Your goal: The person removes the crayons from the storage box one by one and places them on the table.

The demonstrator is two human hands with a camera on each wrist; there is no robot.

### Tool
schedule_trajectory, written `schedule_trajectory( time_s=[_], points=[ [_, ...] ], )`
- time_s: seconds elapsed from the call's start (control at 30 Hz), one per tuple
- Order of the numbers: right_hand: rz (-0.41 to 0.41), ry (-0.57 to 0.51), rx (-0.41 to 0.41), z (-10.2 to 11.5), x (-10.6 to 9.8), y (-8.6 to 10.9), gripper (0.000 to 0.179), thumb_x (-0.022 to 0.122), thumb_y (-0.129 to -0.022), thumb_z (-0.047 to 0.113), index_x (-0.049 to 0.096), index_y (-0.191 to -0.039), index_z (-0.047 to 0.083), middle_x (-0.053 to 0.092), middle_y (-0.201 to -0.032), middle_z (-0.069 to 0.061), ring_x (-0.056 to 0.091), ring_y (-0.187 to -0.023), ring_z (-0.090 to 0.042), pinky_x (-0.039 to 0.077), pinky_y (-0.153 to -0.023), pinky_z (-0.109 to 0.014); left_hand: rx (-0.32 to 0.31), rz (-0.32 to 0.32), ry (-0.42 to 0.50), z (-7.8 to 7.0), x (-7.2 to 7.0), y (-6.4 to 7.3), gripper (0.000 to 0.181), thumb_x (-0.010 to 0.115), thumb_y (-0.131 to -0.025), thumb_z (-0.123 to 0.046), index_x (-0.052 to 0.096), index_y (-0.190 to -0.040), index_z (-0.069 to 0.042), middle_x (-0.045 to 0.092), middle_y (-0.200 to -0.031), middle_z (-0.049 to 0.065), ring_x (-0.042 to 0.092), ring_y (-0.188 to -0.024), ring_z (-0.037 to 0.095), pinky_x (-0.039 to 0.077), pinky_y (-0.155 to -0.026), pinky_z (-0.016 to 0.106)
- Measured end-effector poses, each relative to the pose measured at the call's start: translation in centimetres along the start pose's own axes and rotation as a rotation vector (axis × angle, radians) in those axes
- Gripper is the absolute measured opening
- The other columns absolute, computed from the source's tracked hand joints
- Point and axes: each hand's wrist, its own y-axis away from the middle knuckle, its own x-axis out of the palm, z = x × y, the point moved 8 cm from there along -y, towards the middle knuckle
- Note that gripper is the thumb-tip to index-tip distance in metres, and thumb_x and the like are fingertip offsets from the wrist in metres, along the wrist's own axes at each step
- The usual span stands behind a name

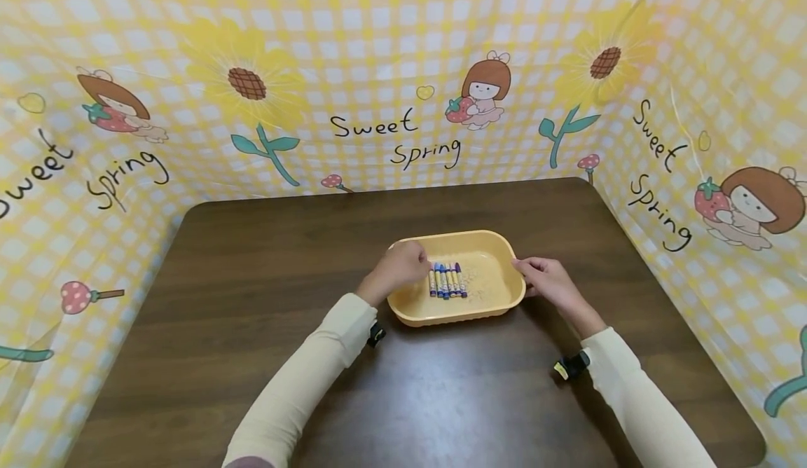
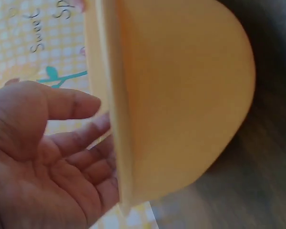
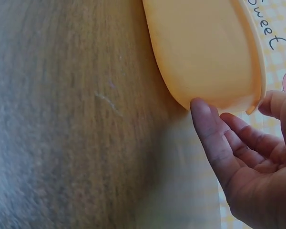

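Observation:
A yellow plastic tray point(image 1: 406, 314) holds a row of several crayons point(image 1: 448, 282) with purple and blue tips, lying side by side on its bottom. My left hand point(image 1: 403, 268) reaches over the tray's left end, its fingertips beside the leftmost crayon. In the left wrist view, the tray's wall hides the ends of the left fingers point(image 2: 93, 162), so whether they pinch a crayon does not show. At the tray's right end, my right hand point(image 1: 547, 282) grips the rim. The right wrist view has the thumb point(image 3: 274, 102) at the rim and the other fingers against the outer wall.
The tray stands on a dark wooden table point(image 1: 284, 258). A yellow checked cloth point(image 1: 378, 33) with printed flowers and figures rises behind the table and along both sides. Each wrist wears a small black camera point(image 1: 570, 366).

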Motion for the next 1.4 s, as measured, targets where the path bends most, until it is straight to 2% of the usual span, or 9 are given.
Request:
schedule_trajectory(
  time_s=[0.1,0.23,0.3,0.47,0.57,0.73,1.0,1.17,1.4],
  points=[
    [-0.011,0.002,-0.002,0.0,0.0,-0.2,0.056,0.058,-0.103,0.039,0.063,-0.123,-0.012,0.074,-0.095,-0.007,0.070,-0.076,-0.006,0.062,-0.068,-0.026,-0.060,0.051,-0.087,0.2,0.6,-0.5,0.047,0.059,-0.101,-0.022,0.040,-0.058,-0.015,0.034,-0.053,-0.003,0.036,-0.047,0.012,0.029,-0.044,0.024],
    [-0.001,-0.009,-0.008,0.1,0.3,0.0,0.056,0.058,-0.103,0.039,0.062,-0.124,-0.013,0.073,-0.094,-0.007,0.070,-0.075,-0.007,0.062,-0.069,-0.028,-0.102,0.110,-0.192,0.2,1.5,-0.7,0.039,0.059,-0.099,-0.022,0.043,-0.065,-0.014,0.042,-0.058,-0.001,0.043,-0.048,0.013,0.035,-0.045,0.024],
    [0.008,-0.018,-0.015,0.2,0.5,0.1,0.057,0.058,-0.103,0.039,0.062,-0.124,-0.014,0.074,-0.094,-0.008,0.071,-0.075,-0.008,0.063,-0.068,-0.029,-0.117,0.147,-0.208,0.4,2.1,-0.7,0.038,0.060,-0.099,-0.021,0.043,-0.066,-0.015,0.045,-0.058,-0.001,0.046,-0.047,0.012,0.037,-0.044,0.023],
    [0.005,-0.034,-0.014,0.1,0.7,0.4,0.058,0.059,-0.103,0.040,0.061,-0.124,-0.014,0.075,-0.093,-0.010,0.071,-0.075,-0.009,0.063,-0.067,-0.030,-0.102,0.174,-0.241,0.4,3.2,-0.8,0.044,0.061,-0.097,-0.019,0.039,-0.059,-0.016,0.042,-0.056,-0.002,0.045,-0.046,0.011,0.035,-0.042,0.021],
    [0.003,-0.042,0.002,-0.3,0.7,0.6,0.059,0.059,-0.102,0.040,0.061,-0.124,-0.015,0.075,-0.092,-0.010,0.072,-0.075,-0.010,0.063,-0.067,-0.031,-0.077,0.181,-0.276,0.2,3.6,-0.9,0.039,0.061,-0.095,-0.013,0.041,-0.062,-0.015,0.045,-0.059,-0.001,0.046,-0.048,0.011,0.036,-0.043,0.021],
    [0.007,-0.056,0.021,-0.8,0.8,1.0,0.060,0.060,-0.102,0.041,0.061,-0.124,-0.014,0.076,-0.092,-0.009,0.073,-0.075,-0.010,0.063,-0.068,-0.031,-0.081,0.206,-0.303,0.1,4.3,-1.0,0.025,0.062,-0.089,-0.004,0.048,-0.070,-0.012,0.049,-0.067,0.002,0.049,-0.052,0.013,0.039,-0.045,0.022],
    [-0.009,-0.079,0.025,-1.4,0.8,0.9,0.061,0.061,-0.101,0.045,0.063,-0.119,-0.013,0.076,-0.087,-0.007,0.074,-0.074,-0.012,0.064,-0.068,-0.033,-0.069,0.116,-0.393,-0.9,4.1,-0.9,0.004,0.065,-0.087,-0.008,0.063,-0.084,-0.010,0.057,-0.081,0.004,0.052,-0.074,0.019,0.044,-0.061,0.031],
    [-0.002,-0.105,0.032,-1.6,0.9,0.9,0.061,0.061,-0.101,0.044,0.062,-0.120,-0.014,0.076,-0.086,-0.007,0.074,-0.074,-0.012,0.064,-0.068,-0.033,-0.080,0.053,-0.452,-1.4,3.9,-0.9,0.008,0.070,-0.086,-0.010,0.062,-0.088,-0.013,0.063,-0.091,0.005,0.056,-0.080,0.020,0.051,-0.069,0.036],
    [-0.014,-0.121,0.025,-1.4,0.7,0.7,0.060,0.059,-0.103,0.042,0.060,-0.123,-0.014,0.076,-0.087,-0.006,0.073,-0.074,-0.010,0.063,-0.067,-0.031,-0.017,-0.033,-0.492,-2.5,3.6,-1.4,0.009,0.067,-0.089,-0.004,0.066,-0.084,-0.012,0.069,-0.088,0.006,0.061,-0.072,0.020,0.054,-0.058,0.034]
  ],
)
